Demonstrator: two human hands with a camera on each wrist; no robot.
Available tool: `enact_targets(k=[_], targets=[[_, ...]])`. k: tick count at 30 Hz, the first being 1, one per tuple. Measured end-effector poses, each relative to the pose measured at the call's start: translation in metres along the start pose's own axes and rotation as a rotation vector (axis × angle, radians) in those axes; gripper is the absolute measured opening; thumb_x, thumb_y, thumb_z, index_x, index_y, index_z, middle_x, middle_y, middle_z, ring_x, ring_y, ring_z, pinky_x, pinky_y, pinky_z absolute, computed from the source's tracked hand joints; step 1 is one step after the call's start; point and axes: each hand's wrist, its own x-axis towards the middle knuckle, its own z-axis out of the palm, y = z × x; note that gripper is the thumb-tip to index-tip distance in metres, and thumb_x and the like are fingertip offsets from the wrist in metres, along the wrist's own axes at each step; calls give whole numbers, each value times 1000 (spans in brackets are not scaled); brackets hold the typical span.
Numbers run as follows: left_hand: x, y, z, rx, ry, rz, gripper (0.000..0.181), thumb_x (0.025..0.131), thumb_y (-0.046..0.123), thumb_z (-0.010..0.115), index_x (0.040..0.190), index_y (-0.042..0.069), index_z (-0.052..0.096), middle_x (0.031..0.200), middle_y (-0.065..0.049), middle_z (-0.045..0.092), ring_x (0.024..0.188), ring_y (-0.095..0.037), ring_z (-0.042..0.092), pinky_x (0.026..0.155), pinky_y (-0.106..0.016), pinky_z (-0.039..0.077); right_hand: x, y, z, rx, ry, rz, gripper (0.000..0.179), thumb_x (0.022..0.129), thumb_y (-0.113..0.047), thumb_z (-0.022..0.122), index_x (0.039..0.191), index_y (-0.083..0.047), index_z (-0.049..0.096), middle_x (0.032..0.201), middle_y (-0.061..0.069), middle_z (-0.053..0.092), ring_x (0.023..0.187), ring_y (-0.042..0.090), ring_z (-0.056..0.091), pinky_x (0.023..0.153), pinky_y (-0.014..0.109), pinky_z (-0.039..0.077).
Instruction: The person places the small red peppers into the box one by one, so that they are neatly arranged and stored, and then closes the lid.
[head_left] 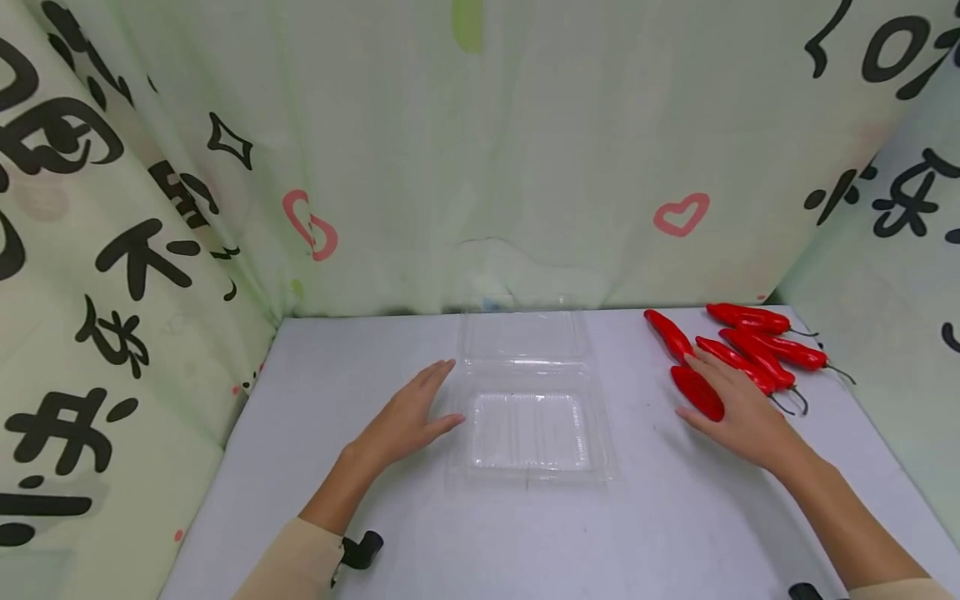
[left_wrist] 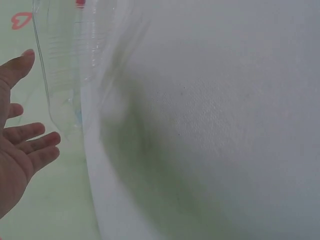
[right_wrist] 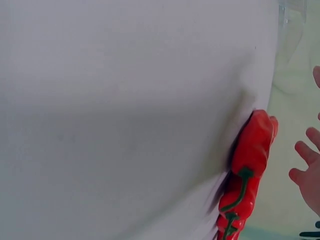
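Observation:
A clear plastic clamshell box (head_left: 528, 433) lies with its lid (head_left: 525, 337) folded back on the white table. My left hand (head_left: 408, 421) is just left of the box, fingers extended and thumb apart; in the left wrist view it holds nothing. Several red chili peppers (head_left: 667, 335) with green stems lie at the table's back right. Above the nearest of them hovers my right hand (head_left: 738, 417), partly covering one pepper (head_left: 697, 393). In the right wrist view its fingers are spread and apart from the peppers (right_wrist: 250, 145).
Behind the white table (head_left: 360, 350) hangs a pale green curtain (head_left: 487, 167) with black characters and pink hearts. More of this cloth (head_left: 112, 350) runs along the left side and the right side. A black wrist device (head_left: 362, 550) shows at the left sleeve.

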Motion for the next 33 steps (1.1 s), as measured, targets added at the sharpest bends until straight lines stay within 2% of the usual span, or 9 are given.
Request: enact_targets(k=[5, 8, 12, 16, 27, 33], targets=[[4, 2, 1, -48, 18, 5, 84, 93, 31, 79, 160, 8, 36, 162, -13, 43, 150, -31, 42, 120, -51, 41, -1, 6, 0, 12, -9, 11, 100, 73, -33, 93, 153, -1, 42, 155, 29, 39, 134, 53, 40, 85, 74, 54], [5, 3, 3, -91, 23, 3, 83, 92, 27, 80, 159, 5, 37, 159, -16, 45, 144, -34, 49, 116, -52, 46, -2, 10, 0, 13, -10, 9, 99, 72, -31, 93, 152, -1, 43, 153, 30, 41, 132, 53, 41, 84, 73, 55], [7, 4, 5, -142, 13, -33, 81, 92, 23, 80, 158, 3, 37, 156, -19, 48, 132, -36, 59, 107, -52, 54, -3, 13, 1, 10, -19, 8, 99, 72, -30, 94, 152, 0, 43, 150, 31, 43, 130, 54, 41, 82, 73, 56], [7, 6, 8, -197, -1, -80, 80, 92, 20, 79, 157, 2, 37, 154, -19, 51, 127, -36, 64, 101, -51, 58, -4, 15, 2, 11, -45, 22, 98, 72, -31, 93, 151, 0, 44, 149, 31, 43, 129, 54, 40, 83, 73, 56], [12, 3, 15, -315, -4, -143, 75, 93, 15, 78, 156, 1, 39, 141, -15, 63, 100, -21, 72, 82, -33, 64, -4, 20, 1, 12, -88, 55, 98, 72, -29, 94, 149, 4, 44, 147, 32, 43, 129, 55, 38, 83, 71, 57], [13, 4, 12, -383, -31, -171, 69, 95, 12, 75, 154, 1, 43, 133, -15, 67, 93, -21, 73, 75, -29, 63, -4, 26, 3, 9, -102, 63, 97, 73, -29, 93, 149, 5, 43, 144, 34, 43, 127, 57, 38, 82, 71, 57]])
